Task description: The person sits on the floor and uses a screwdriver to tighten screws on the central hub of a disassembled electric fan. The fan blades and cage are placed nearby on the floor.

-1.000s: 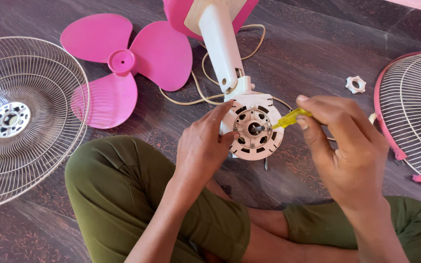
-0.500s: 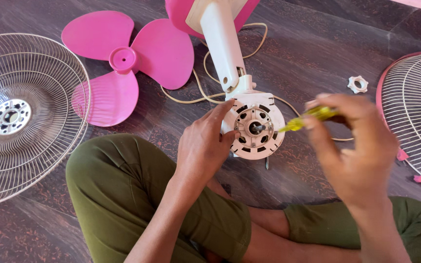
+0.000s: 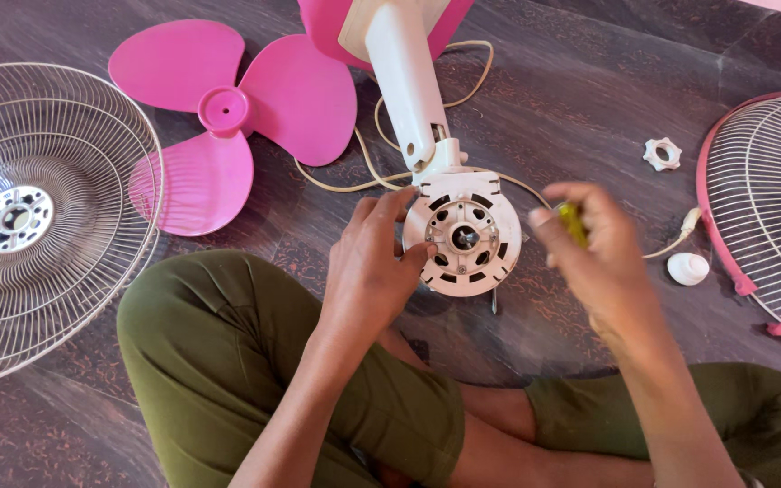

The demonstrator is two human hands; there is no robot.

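Grilles come first by size: 1 round white wire fan guard (image 3: 42, 217) lies on the dark wooden floor (image 3: 589, 108) at far left, and a second wire guard with a pink rim (image 3: 770, 199) lies at the right edge. Between them, far from the person, rest the pink 3-blade plastic fan propeller (image 3: 228, 117) and the white fan stem (image 3: 404, 81) with its pink base, a cream power cord (image 3: 363, 167) looping beside it. The round white motor housing (image 3: 465, 237) sits at centre, just above the olive-green trousers (image 3: 228, 361).

Since half a second ago the right hand (image 3: 603, 262) has lifted off the housing's right edge, drawing the yellow-green-handled screwdriver (image 3: 573, 221) with it; it is closed around that handle, blurred. I judge the tip is now clear of the motor face. The left hand (image 3: 377, 262) is curled against the housing's left side, steadying it as before.

Smaller parts lie to the right: a white ribbed plastic nut (image 3: 662, 154) and a white rounded cap (image 3: 687, 267), both well apart from the hands.
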